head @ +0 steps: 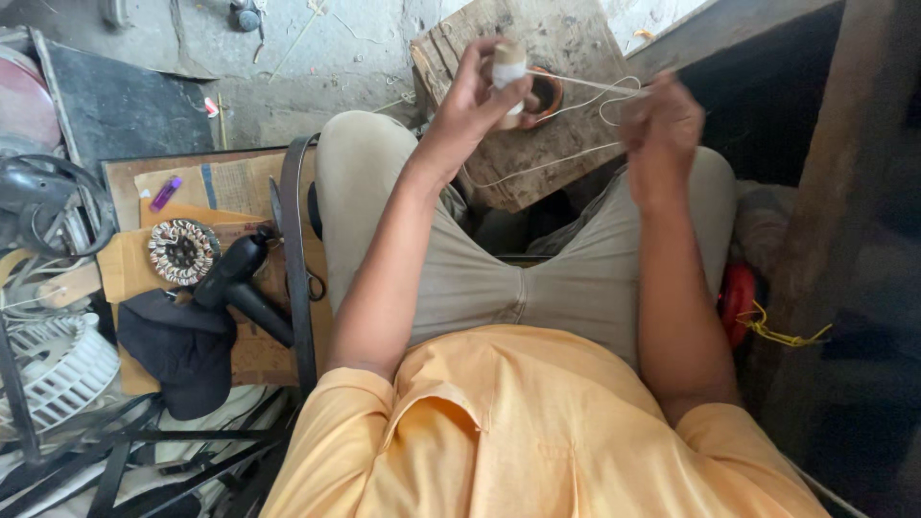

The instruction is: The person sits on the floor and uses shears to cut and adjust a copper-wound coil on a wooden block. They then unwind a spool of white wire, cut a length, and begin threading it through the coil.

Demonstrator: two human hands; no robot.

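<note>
The right hand (660, 129) was smeared by motion, so its fingers could not be told apart, nor whether they pinched the thin white cord (585, 86) looping toward them. The left hand (477, 91) covered most of the small spool (509, 69), hiding its lower end. A brown ring-shaped object (549, 93) on the wooden block (547, 58) lay partly behind that hand. The white fan guard (53, 364) and the dark fan frame (43, 206) were cut off by the left edge. A red object (737, 299) sat half hidden behind the right forearm. The block's top ran out of frame.
</note>
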